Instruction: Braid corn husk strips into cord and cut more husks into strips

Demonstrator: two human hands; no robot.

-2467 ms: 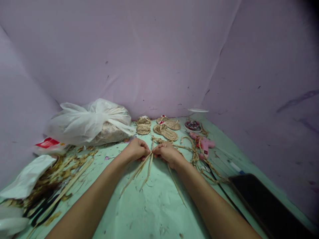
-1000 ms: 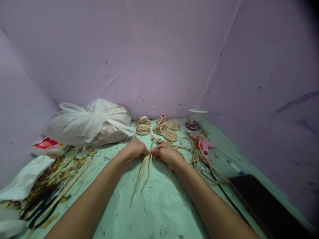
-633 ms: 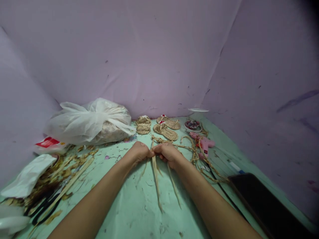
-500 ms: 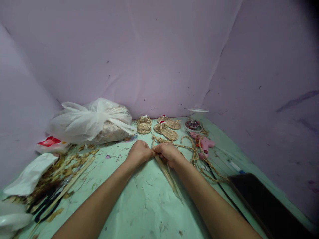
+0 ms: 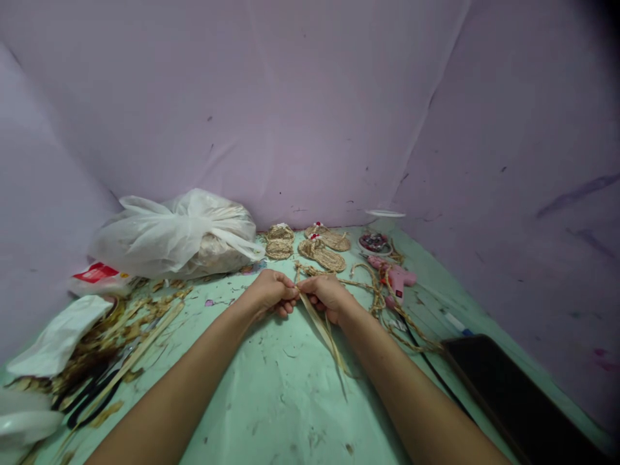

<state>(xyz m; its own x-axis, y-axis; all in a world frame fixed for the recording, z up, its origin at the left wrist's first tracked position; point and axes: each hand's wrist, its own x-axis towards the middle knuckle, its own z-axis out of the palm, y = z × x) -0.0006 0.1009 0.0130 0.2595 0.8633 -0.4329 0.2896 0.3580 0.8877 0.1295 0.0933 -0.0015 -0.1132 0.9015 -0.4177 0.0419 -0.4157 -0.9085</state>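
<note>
Pale, flat fibre strands (image 5: 320,326) meet in a pinch above the middle of the green worktop (image 5: 285,413), their loose ends trailing nearward and right. The left hand (image 5: 272,294) and right hand (image 5: 328,297) grip them, fingers closed and nearly touching. Beyond the right hand lies tangled, twisted rope (image 5: 374,289), with one pink glue gun (image 5: 398,278) among it. Behind sit two oval woven sandals (image 5: 325,257) with red beads; left, one knotted translucent bag (image 5: 179,239).

Strips (image 5: 317,320): pinched part lost behind the fingers (image 5: 288,294)!
Phone (image 5: 513,394): chopped off by the bottom edge!
Bag (image 5: 169,236): contents cloudy, no telling!
</note>
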